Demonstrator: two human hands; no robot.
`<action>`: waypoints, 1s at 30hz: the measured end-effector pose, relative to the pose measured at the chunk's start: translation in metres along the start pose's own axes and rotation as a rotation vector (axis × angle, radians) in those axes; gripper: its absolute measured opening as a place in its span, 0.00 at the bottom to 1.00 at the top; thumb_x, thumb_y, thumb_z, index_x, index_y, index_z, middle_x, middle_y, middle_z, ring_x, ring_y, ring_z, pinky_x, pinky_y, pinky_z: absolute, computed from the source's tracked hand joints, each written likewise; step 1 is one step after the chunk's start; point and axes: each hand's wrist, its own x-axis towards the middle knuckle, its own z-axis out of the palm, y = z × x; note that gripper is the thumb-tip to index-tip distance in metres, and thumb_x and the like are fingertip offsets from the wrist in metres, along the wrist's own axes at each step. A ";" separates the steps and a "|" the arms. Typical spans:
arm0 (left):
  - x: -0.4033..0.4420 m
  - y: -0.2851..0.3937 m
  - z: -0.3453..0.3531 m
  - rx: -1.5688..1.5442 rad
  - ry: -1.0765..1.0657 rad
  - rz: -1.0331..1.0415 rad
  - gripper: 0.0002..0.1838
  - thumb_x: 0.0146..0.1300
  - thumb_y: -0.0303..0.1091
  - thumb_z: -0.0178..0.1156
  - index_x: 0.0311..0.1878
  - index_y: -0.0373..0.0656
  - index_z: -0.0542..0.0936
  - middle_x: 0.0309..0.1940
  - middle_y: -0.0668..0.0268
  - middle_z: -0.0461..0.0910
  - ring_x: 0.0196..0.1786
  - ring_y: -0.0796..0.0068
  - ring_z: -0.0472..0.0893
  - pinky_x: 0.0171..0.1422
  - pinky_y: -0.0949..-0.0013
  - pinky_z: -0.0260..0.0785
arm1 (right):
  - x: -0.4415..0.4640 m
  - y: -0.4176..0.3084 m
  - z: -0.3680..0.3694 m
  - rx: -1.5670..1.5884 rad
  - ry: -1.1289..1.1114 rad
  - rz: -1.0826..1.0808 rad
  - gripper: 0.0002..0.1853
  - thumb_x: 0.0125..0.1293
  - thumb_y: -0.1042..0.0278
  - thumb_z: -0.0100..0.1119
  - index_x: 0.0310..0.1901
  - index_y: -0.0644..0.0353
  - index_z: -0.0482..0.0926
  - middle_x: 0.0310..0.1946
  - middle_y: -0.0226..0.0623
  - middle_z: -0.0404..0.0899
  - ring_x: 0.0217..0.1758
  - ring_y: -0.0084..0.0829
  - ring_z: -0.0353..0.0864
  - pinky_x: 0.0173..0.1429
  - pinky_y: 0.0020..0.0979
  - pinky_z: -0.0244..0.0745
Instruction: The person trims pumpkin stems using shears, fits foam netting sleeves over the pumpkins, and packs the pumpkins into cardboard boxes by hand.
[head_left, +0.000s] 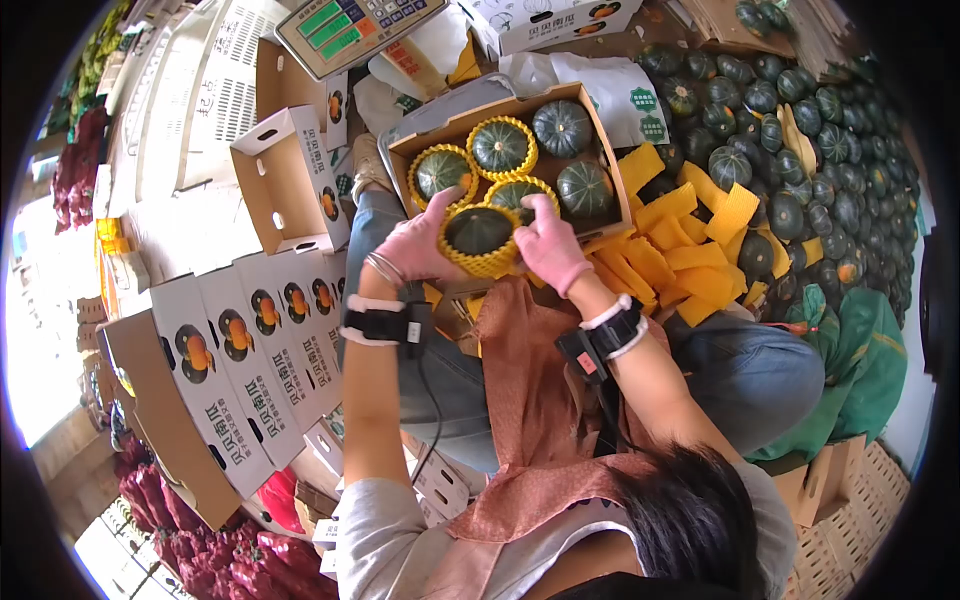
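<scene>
Both of my hands wear pink gloves. My left hand (418, 240) grips the left side of a dark green pumpkin (478, 231) wrapped in a yellow foam net. On its right side, my right hand (548, 240) holds the same pumpkin, the thumb or a finger near another netted one (518, 196) behind. The held pumpkin is over the near edge of an open cardboard box (618, 165). Inside the box, more netted pumpkins (502, 147) sit at the left, and two bare pumpkins (562, 128) lie at the right.
A large heap of green pumpkins (835, 145) fills the right, with flat yellow foam nets (700, 262) before it. Printed cartons (240, 350) stand in a row at the left, beside an open empty carton (275, 190). A scale (350, 30) is at the top.
</scene>
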 end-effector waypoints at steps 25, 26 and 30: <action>0.035 0.000 0.042 0.966 -0.144 -0.449 0.35 0.60 0.33 0.54 0.71 0.57 0.55 0.64 0.61 0.66 0.69 0.59 0.61 0.71 0.34 0.34 | -0.017 0.006 -0.014 0.461 -0.254 0.019 0.10 0.63 0.65 0.53 0.40 0.59 0.79 0.38 0.36 0.79 0.39 0.26 0.79 0.46 0.29 0.76; 0.041 0.030 0.029 0.979 -0.204 -0.424 0.33 0.60 0.34 0.54 0.70 0.56 0.58 0.64 0.59 0.67 0.69 0.57 0.61 0.70 0.33 0.35 | -0.029 0.017 -0.039 0.476 -0.054 0.032 0.09 0.62 0.65 0.53 0.39 0.59 0.79 0.36 0.33 0.79 0.35 0.24 0.79 0.40 0.28 0.75; 0.083 0.092 0.053 0.615 0.051 -0.065 0.40 0.49 0.53 0.63 0.66 0.59 0.62 0.63 0.59 0.66 0.67 0.57 0.63 0.69 0.32 0.40 | -0.035 0.172 -0.107 -0.257 0.818 0.078 0.10 0.52 0.71 0.59 0.38 0.59 0.76 0.37 0.47 0.78 0.40 0.52 0.76 0.45 0.40 0.74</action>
